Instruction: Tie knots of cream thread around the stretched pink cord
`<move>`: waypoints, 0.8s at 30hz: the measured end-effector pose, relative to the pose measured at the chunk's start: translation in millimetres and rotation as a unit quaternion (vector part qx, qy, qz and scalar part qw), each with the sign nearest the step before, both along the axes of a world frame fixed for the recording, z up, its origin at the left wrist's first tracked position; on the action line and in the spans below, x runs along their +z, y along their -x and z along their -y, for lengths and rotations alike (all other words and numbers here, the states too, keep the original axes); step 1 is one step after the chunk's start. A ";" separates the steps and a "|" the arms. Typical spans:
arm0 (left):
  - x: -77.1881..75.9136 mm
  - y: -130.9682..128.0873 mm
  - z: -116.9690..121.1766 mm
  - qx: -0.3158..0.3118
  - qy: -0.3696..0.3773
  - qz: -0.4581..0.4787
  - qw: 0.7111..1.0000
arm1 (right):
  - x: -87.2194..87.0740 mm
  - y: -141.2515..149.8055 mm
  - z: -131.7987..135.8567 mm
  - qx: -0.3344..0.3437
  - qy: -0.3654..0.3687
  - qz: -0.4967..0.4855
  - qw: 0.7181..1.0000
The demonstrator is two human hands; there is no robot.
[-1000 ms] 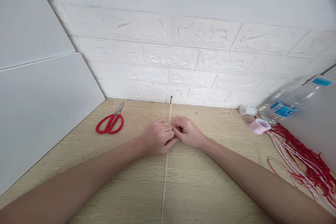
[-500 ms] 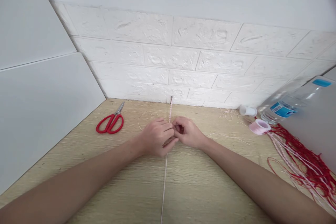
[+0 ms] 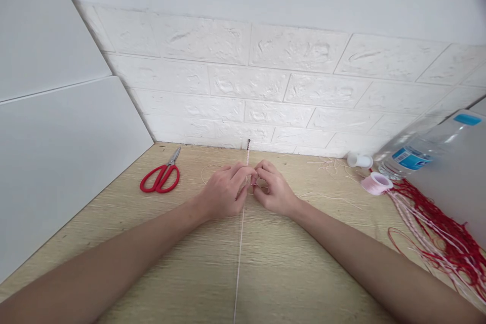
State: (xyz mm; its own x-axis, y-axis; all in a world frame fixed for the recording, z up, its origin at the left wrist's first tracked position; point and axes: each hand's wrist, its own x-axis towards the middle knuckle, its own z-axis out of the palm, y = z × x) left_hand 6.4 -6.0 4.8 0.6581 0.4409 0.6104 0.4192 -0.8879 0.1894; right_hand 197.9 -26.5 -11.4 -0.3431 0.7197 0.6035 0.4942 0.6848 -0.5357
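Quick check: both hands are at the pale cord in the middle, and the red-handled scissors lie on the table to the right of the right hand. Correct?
Not quite: the red-handled scissors lie to the left of the left hand, as the head view shows. They are on the table, and both hands are at the pale cord.

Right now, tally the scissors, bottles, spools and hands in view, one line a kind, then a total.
Scissors: 1
Bottle: 1
White spool and pink spool: 2
Left hand and right hand: 2
Total: 6
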 end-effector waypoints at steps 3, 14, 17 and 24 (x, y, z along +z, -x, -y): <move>-1.9 0.8 -1.3 -0.009 0.016 -0.013 1.000 | -0.6 -0.3 0.0 0.002 0.002 -0.003 1.000; -0.8 1.4 -2.9 -0.037 0.034 -0.025 0.998 | -0.6 -0.5 -0.1 0.010 -0.007 -0.002 1.000; -0.1 2.2 -2.6 -0.035 0.037 -0.024 0.998 | -1.8 -0.9 -1.1 0.009 -0.009 -0.003 1.000; -0.7 4.6 -4.7 -0.021 0.026 -0.008 0.999 | -3.6 -1.0 -1.9 0.003 -0.012 -0.007 1.000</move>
